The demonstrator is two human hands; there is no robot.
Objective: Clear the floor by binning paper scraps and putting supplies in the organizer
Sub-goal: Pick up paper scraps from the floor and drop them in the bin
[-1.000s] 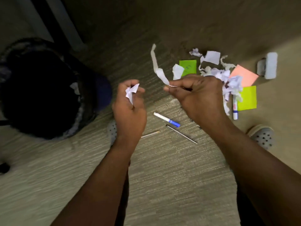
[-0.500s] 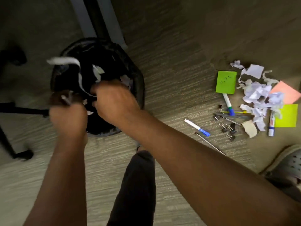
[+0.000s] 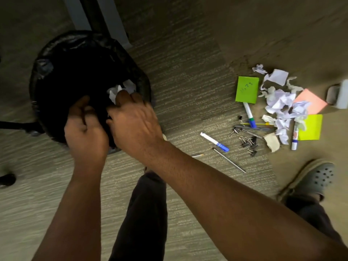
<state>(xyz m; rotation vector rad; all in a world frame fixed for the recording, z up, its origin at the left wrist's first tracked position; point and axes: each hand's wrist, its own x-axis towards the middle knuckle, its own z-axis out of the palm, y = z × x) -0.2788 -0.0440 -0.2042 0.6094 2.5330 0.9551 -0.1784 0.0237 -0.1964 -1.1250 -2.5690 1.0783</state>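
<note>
Both hands over the bin (image 3: 47,72): left hand (image 3: 85,127) loosely curled, empty; right hand (image 3: 133,121) fingers relaxed above white scraps (image 3: 122,89). Release well inside the rim.

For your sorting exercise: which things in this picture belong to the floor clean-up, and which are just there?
Part of the job:
bin
paper scraps
sticky notes
markers
binder clips
left hand and right hand, over the bin

Just there:
grey clog
chair base
</note>
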